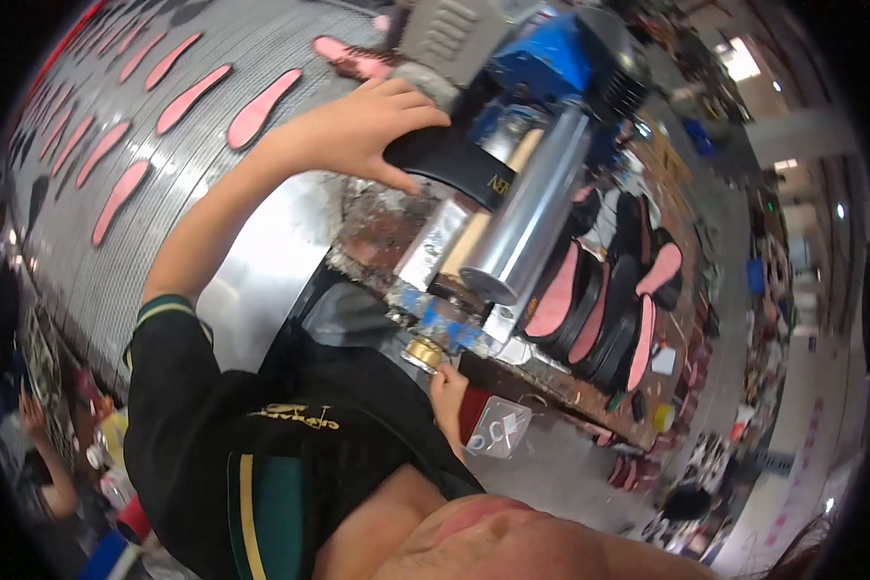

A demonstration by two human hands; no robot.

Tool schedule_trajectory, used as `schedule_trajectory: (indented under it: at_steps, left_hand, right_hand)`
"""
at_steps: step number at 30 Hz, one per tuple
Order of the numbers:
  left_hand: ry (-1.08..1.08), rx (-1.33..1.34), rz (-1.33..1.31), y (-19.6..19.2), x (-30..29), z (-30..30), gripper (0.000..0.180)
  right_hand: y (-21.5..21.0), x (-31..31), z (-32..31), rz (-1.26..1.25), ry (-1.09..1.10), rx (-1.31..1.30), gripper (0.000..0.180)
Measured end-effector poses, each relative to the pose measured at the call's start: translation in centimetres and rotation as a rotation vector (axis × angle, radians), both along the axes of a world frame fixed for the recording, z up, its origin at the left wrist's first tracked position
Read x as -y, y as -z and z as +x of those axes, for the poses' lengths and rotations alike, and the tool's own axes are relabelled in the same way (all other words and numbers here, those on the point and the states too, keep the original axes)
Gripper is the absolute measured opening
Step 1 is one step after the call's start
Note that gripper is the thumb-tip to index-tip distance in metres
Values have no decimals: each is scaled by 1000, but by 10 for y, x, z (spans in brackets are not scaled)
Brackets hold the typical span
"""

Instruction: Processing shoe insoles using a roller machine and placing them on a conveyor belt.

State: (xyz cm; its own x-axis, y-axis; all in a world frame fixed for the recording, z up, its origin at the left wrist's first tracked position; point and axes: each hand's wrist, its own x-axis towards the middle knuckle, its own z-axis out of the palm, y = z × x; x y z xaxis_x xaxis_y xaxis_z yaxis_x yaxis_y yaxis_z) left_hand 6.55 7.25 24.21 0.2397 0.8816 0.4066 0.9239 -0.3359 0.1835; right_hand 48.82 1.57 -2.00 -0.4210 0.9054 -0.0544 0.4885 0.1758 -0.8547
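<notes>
A black insole (pixel 459 166) with gold lettering lies between my left hand (pixel 362 130) and the rollers of a machine. My left thumb and fingers are spread around its near end, thumb at the lower edge and index finger at the upper one. The insole's front end reaches up to a shiny metal roller (pixel 532 208) and a pale tan roller (pixel 466 244) beside it. Lower down, my right hand (pixel 448 391) has its fingertips closed on a brass knob (pixel 422 353) at the machine's near side. Part of the right hand is hidden behind the knob.
Pink insoles (pixel 264 108) lie spaced in rows on a ribbed metal conveyor at the left. Stacked black-and-pink insoles (pixel 590 309) cover the bench right of the roller. A blue-housed motor (pixel 541 58) rises behind, and a clear plastic box (pixel 500 427) is below the bench.
</notes>
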Motion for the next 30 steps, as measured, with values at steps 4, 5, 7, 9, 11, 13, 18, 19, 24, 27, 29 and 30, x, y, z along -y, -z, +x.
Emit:
schedule_trajectory:
  at_steps: [4,5,7,9,11,13,18,19,24,27,29,30]
  left_hand:
    - [-58,36,-25,27,17,-35,75]
    - [-62,235,-85,37,26,-39,74]
    - [-122,622,-226,70,41,-44,77]
    - [-181,1187,-256,117,71,-46,79]
    - [-226,1648,-89,159,91,-26,68]
    - [-323,1956,-10,191,114,-24,53]
    - [-506,2238,415,226,190,-64,28]
    - [-552,2223,494,230,199,-75,27]
    - [-827,2115,674,268,265,-117,21]
    - [-1120,2116,634,275,312,-94,26]
    - [-982,2015,531,268,297,-84,23]
    - [-970,2018,514,264,284,-80,23]
  right_hand:
    - [61,2,6,-23,-23,77,17]
    - [74,-7,7,-39,-33,92,16]
    - [96,-21,16,-85,-36,118,19]
    - [117,-26,21,-133,-38,101,21]
    - [149,-32,46,-223,12,123,27]
    - [174,-35,62,-295,56,163,29]
    - [201,-34,67,-474,122,77,38]
    - [202,-35,69,-409,103,74,35]
    - [191,-36,69,-228,24,-38,4]
    - [127,-17,34,297,-226,121,41]
    - [113,-21,31,110,-139,68,45]
    - [112,-19,33,-89,-75,6,50]
